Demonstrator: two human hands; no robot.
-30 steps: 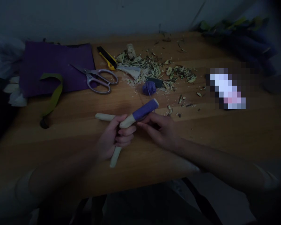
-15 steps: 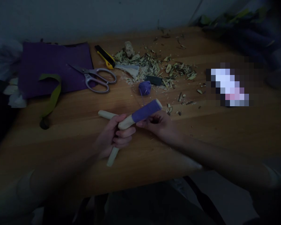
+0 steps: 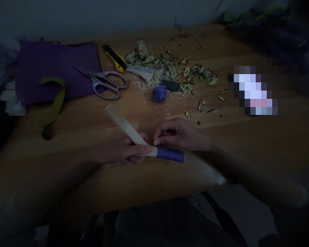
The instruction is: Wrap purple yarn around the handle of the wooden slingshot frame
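Note:
My left hand is closed around the fork of a peeled wooden slingshot frame, its thumb lying along the wood. One pale prong points up and left; the other is hidden behind the hand. Purple thread is wound in a smooth band around the handle, which points right and slightly down. Beside the upper edge of the band, my right hand pinches the loose strand with thumb and forefinger. That strand runs back to a small ball of purple thread on the table.
Scissors lie partly on a purple sheet, near a curled green strip. A yellow utility knife, wood shavings and a dark green block lie behind the ball. A pixelated object is at right.
My left hand has turned the slingshot frame, so the wrapped handle swings from up-right to down-right and a prong now points up-left. My right hand has shifted above the band with the thread.

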